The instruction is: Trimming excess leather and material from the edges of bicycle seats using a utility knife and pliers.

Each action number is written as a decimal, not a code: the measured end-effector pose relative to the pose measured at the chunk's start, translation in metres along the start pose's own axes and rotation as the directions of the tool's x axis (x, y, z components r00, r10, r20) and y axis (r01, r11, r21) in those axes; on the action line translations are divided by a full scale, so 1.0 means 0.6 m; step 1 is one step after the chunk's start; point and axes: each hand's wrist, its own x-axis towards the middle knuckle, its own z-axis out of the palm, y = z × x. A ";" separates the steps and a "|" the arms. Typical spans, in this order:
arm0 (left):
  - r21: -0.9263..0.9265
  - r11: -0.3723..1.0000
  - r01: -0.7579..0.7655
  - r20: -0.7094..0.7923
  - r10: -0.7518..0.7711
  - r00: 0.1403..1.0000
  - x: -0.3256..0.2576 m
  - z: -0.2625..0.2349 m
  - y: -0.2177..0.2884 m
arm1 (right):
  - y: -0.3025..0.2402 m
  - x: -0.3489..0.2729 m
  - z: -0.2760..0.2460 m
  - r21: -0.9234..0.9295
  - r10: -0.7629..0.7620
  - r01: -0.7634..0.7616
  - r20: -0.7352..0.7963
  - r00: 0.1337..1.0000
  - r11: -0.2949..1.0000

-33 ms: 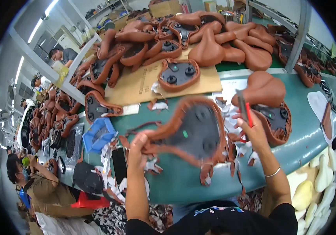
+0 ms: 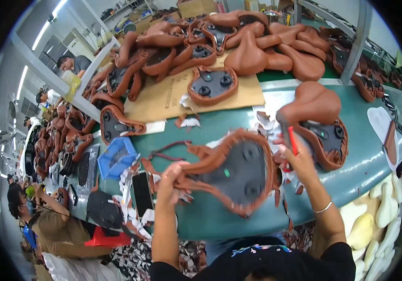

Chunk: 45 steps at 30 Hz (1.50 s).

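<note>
My left hand point(image 2: 167, 183) is closed round the narrow nose of a brown bicycle saddle point(image 2: 240, 173). The saddle is held above the table with its dark grey underside facing up, and its cover edge is folded over the rim. It is somewhat blurred. In my right hand point(image 2: 300, 161), to the right of the saddle, is a red-handled tool point(image 2: 293, 140) with a dark grey end; its exact kind is unclear. Just beyond that hand, another brown saddle point(image 2: 311, 105) lies top up, partly over an upturned saddle point(image 2: 327, 140).
Red-handled pliers point(image 2: 170, 149), a blue bin point(image 2: 116, 158), a phone point(image 2: 142, 192) and a black cap point(image 2: 103, 210) lie on the green table point(image 2: 210, 225) among cover scraps. Saddles point(image 2: 247, 56) are heaped at the back, one on cardboard point(image 2: 163, 100). A co-worker point(image 2: 46, 220) is at left.
The held saddle has shifted slightly down and right, and its wide end has tipped lower. The pliers show more fully behind it. My right hand has moved slightly left and down with the tool.
</note>
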 end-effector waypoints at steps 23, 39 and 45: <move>0.743 0.129 -0.656 0.455 0.621 0.638 0.449 0.332 -0.028 | 0.137 -0.100 -0.002 0.231 0.213 -0.203 -0.018 0.977 0.952; -0.087 0.889 -0.450 -0.061 0.446 0.893 0.298 0.261 0.024 | 0.145 -0.108 -0.006 0.178 0.166 -0.142 -0.130 0.977 0.974; -0.120 0.946 -0.300 -0.389 0.233 0.891 -0.073 0.166 -0.149 | 0.083 -0.112 0.024 0.314 0.183 -0.125 -0.165 0.969 0.941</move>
